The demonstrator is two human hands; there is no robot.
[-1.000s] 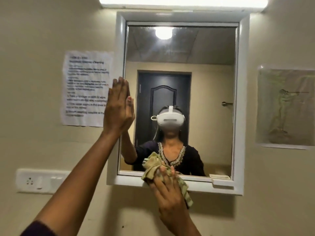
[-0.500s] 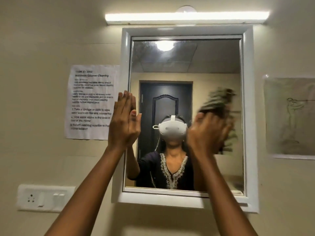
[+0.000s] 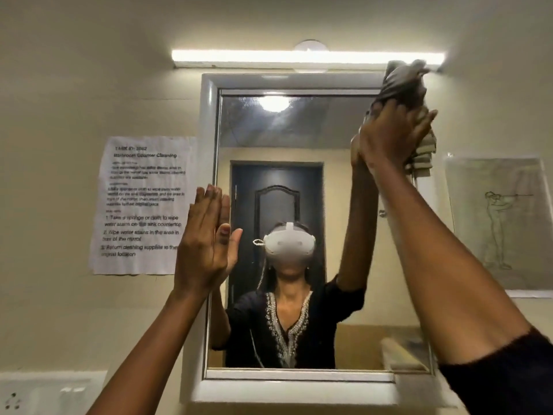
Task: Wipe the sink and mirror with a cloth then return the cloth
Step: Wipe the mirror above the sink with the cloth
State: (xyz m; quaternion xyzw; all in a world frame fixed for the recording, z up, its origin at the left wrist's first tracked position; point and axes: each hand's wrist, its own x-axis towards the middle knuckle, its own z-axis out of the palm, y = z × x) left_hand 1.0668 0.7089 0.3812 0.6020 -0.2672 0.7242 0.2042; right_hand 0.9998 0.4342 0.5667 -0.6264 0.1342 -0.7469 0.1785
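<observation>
Head camera view: a person's right hand (image 3: 392, 136) presses a bunched striped cloth (image 3: 404, 85) against the upper right corner of a white-framed wall mirror (image 3: 209, 130), fingers closed around the fabric just below a lit tube light (image 3: 299, 56). Left hand (image 3: 206, 238) rests flat and open, holding nothing, on the mirror's left frame edge, beside a printed instruction sheet (image 3: 140, 205) taped to the wall.
</observation>
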